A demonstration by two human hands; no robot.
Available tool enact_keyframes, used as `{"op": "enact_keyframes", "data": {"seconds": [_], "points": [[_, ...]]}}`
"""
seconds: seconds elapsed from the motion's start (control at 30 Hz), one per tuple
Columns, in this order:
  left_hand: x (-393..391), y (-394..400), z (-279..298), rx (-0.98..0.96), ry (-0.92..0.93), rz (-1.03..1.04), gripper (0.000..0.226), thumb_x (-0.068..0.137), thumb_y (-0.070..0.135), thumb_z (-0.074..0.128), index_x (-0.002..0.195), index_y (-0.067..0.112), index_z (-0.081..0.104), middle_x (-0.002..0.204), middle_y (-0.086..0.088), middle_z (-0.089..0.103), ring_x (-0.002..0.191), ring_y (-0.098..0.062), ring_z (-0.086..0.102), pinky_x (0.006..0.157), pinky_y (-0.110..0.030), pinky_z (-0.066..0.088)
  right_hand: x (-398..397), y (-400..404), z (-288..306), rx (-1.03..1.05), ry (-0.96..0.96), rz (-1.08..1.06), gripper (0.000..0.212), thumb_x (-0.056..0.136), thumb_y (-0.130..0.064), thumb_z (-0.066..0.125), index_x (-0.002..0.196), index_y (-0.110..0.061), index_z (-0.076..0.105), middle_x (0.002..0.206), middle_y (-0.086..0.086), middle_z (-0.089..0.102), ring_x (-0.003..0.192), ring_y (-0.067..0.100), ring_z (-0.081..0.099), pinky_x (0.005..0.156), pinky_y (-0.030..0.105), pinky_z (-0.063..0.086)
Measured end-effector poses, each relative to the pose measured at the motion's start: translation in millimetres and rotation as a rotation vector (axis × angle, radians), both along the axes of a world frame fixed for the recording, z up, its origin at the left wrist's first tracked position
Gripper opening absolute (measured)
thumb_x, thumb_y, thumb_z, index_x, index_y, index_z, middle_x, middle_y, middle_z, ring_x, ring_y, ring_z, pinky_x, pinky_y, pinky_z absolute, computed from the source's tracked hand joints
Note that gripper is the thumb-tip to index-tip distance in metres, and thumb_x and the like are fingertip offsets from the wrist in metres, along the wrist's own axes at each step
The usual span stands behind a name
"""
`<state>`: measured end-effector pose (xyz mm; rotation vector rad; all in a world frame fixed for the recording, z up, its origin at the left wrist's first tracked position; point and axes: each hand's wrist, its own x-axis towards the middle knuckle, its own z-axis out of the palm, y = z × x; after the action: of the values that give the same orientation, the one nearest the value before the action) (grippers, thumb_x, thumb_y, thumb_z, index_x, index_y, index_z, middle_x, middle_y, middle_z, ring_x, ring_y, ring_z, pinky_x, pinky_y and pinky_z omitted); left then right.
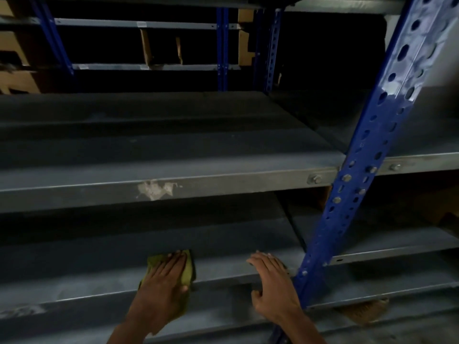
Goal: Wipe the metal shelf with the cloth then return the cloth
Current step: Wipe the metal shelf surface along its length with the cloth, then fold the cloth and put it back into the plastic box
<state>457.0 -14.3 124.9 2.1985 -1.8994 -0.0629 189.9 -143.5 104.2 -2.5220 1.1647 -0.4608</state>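
A yellow-green cloth lies flat on the lower grey metal shelf, near its front edge. My left hand presses down on the cloth with fingers spread, covering most of it. My right hand rests palm-down on the same shelf to the right, fingers apart, thumb over the front lip, holding nothing. It sits right beside the blue upright post.
Another grey shelf runs above, with a torn label patch on its front lip. Cardboard boxes stand in the dark racks behind. More shelves continue right of the post. A brownish object lies under the lower right shelf.
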Motion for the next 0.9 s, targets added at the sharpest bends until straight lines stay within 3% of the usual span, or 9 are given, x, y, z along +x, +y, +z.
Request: {"op": "enact_keyframes", "data": {"seconds": [0.07, 0.13, 0.2, 0.27, 0.4, 0.57, 0.67, 0.77, 0.9], "points": [[6.4, 11.5, 9.4, 0.020, 0.230, 0.060, 0.049, 0.096, 0.028, 0.049, 0.144, 0.020, 0.042, 0.146, -0.003, 0.046, 0.135, -0.022, 0.042, 0.114, -0.041, 0.031, 3.8, 1.5, 1.7, -0.014, -0.020, 0.024, 0.072, 0.068, -0.033, 0.056, 0.136, -0.039, 0.035, 0.146, -0.021, 0.032, 0.132, -0.007, 0.016, 0.111, 0.015, -0.001], [5.9, 17.5, 18.4, -0.003, 0.388, 0.112, 0.029, 0.098, 0.015, 0.050, 0.124, 0.021, 0.059, 0.120, -0.001, 0.068, 0.113, -0.018, 0.062, 0.091, -0.028, 0.051, 11.8, 4.0, 4.9, -0.009, -0.056, 0.043, 0.067, 0.067, -0.032, 0.054, 0.131, -0.043, 0.037, 0.141, -0.025, 0.034, 0.126, -0.012, 0.018, 0.109, 0.013, 0.006], [2.6, 9.6, 25.5, -0.079, 0.615, 0.263, 0.017, 0.095, 0.011, 0.055, 0.109, 0.010, 0.065, 0.104, -0.007, 0.072, 0.099, -0.025, 0.067, 0.082, -0.029, 0.052, 22.8, 8.0, 10.6, 0.023, -0.096, 0.067, 0.062, 0.068, -0.031, 0.056, 0.125, -0.048, 0.037, 0.131, -0.029, 0.037, 0.119, -0.013, 0.027, 0.105, 0.014, 0.018], [-6.2, 2.8, 30.8, -0.120, 0.791, 0.324, 0.015, 0.094, 0.011, 0.057, 0.106, 0.012, 0.066, 0.097, -0.009, 0.072, 0.093, -0.028, 0.067, 0.086, -0.042, 0.053, 34.6, 12.7, 16.0, 0.087, -0.153, 0.099, 0.054, 0.071, -0.030, 0.058, 0.118, -0.049, 0.040, 0.119, -0.032, 0.042, 0.109, -0.011, 0.039, 0.099, 0.015, 0.033], [-26.7, -7.1, 41.9, -0.169, 1.032, 0.308, 0.026, 0.097, 0.014, 0.053, 0.116, 0.028, 0.066, 0.096, -0.008, 0.074, 0.089, -0.023, 0.070, 0.086, -0.047, 0.054, 58.5, 26.2, 28.8, 0.412, -0.377, 0.118, 0.028, 0.081, -0.046, 0.063, 0.107, -0.044, 0.053, 0.104, -0.023, 0.061, 0.097, -0.007, 0.056, 0.086, 0.015, 0.047], [-50.9, -20.4, 52.6, -0.123, 1.145, 0.258, 0.016, 0.097, 0.021, 0.054, 0.098, 0.020, 0.070, 0.090, -0.004, 0.074, 0.085, -0.020, 0.070, 0.074, -0.032, 0.057, 79.2, 33.3, 44.7, 0.801, -0.539, 0.136, 0.054, 0.068, -0.060, 0.075, 0.111, -0.029, 0.060, 0.106, -0.004, 0.068, 0.098, 0.006, 0.064, 0.088, 0.029, 0.053], [-62.5, -26.2, 63.4, -0.176, 1.257, 0.245, 0.018, 0.096, 0.021, 0.056, 0.093, 0.011, 0.070, 0.087, -0.013, 0.073, 0.081, -0.024, 0.067, 0.073, -0.035, 0.056, 80.8, 29.5, 49.4, 0.882, -0.568, 0.147, 0.050, 0.073, -0.039, 0.076, 0.118, -0.026, 0.061, 0.114, -0.001, 0.070, 0.107, 0.015, 0.065, 0.096, 0.040, 0.051], [-70.8, -29.6, 71.5, -0.211, 1.463, 0.265, 0.017, 0.093, 0.016, 0.059, 0.096, 0.006, 0.072, 0.093, -0.019, 0.073, 0.084, -0.029, 0.069, 0.079, -0.043, 0.056, 75.5, 26.6, 58.5, 0.963, -0.609, 0.128, 0.030, 0.079, -0.026, 0.068, 0.108, -0.033, 0.068, 0.106, -0.003, 0.073, 0.101, 0.014, 0.068, 0.091, 0.035, 0.054], [-70.5, -28.8, 72.6, -0.198, 1.604, 0.178, 0.025, 0.085, 0.020, 0.065, 0.103, 0.003, 0.070, 0.105, -0.026, 0.069, 0.095, -0.034, 0.066, 0.085, -0.045, 0.054, 63.0, 24.3, 70.7, 1.051, -0.666, 0.121, 0.029, 0.084, -0.014, 0.065, 0.111, -0.023, 0.067, 0.105, 0.002, 0.074, 0.100, 0.015, 0.069, 0.082, 0.027, 0.055]]}}
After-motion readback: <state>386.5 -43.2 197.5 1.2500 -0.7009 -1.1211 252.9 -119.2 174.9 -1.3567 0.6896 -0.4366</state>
